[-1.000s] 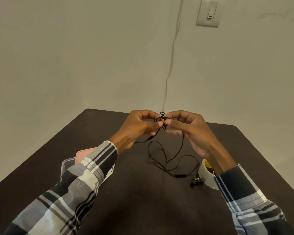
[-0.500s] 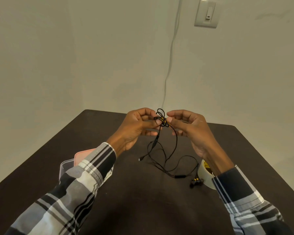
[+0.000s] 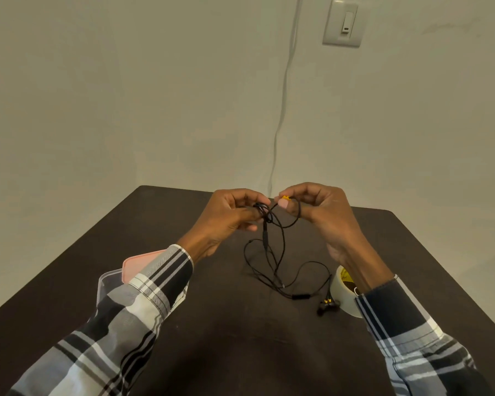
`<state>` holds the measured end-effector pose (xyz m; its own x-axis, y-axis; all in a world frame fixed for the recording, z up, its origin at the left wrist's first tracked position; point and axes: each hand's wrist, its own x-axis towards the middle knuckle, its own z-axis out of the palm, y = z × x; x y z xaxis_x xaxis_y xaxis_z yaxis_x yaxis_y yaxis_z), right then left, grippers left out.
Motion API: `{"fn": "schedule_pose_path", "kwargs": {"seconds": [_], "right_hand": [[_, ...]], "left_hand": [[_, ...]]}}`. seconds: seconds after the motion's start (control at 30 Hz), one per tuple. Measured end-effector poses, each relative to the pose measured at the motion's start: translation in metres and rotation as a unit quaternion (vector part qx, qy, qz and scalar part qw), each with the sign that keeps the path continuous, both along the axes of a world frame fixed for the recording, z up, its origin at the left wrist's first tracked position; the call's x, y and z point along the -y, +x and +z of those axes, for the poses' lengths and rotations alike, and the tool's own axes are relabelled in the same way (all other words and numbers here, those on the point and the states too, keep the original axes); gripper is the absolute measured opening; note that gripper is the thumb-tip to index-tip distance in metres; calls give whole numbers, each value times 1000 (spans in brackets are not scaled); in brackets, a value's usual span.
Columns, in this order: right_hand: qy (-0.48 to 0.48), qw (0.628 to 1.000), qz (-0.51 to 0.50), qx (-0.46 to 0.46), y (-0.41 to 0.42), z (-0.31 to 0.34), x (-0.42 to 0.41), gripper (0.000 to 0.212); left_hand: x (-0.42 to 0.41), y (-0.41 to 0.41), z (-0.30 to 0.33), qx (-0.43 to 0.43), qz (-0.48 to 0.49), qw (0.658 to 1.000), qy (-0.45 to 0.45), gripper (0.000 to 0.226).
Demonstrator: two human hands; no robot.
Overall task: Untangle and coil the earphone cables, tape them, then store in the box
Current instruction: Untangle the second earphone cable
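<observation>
A tangled black earphone cable (image 3: 279, 252) hangs from both hands above the dark table (image 3: 240, 338). My left hand (image 3: 229, 217) pinches the knotted part of the cable. A short way to the right, my right hand (image 3: 315, 208) pinches a yellow-tipped earbud (image 3: 285, 198) on the same cable. Loose loops trail down onto the table, past an inline remote (image 3: 300, 296). A second pair of earbuds (image 3: 327, 304) lies by the tape roll (image 3: 345, 295), partly behind my right wrist. A clear box (image 3: 106, 284) with a pink lid (image 3: 139, 262) sits under my left sleeve.
Pale walls stand close behind the table's far edge. A thin white wire (image 3: 280, 110) runs down the wall, and a light switch (image 3: 344, 22) is at the upper right. The table's right edge runs close to the tape roll.
My hands have drawn slightly apart, the right one pulling the yellow-tipped earbud out of the knot to the right. The hanging loops have shifted with it.
</observation>
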<state>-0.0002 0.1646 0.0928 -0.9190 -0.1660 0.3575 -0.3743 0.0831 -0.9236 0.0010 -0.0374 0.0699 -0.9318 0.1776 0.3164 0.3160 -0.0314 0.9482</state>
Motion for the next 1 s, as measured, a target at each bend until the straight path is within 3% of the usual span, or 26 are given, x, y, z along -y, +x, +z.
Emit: {"fn": "schedule_pose_path", "kwargs": {"seconds": [0.17, 0.33, 0.63, 0.8, 1.0], "right_hand": [[-64, 997, -37, -35, 0, 3, 0, 14], [-50, 983, -142, -107, -2, 2, -1, 6], [-204, 978, -10, 35, 1, 10, -18, 21], [-303, 952, -31, 43, 0, 15, -28, 21], [-325, 943, -60, 46, -1, 19, -36, 16]], "left_hand": [[-3, 0, 0, 10, -9, 1000, 5, 18], [-2, 2, 0, 20, -18, 999, 35, 17], [1, 1, -1, 35, 35, 996, 80, 12], [4, -3, -4, 66, 96, 989, 85, 9], [10, -6, -9, 96, 136, 982, 89, 8]]}}
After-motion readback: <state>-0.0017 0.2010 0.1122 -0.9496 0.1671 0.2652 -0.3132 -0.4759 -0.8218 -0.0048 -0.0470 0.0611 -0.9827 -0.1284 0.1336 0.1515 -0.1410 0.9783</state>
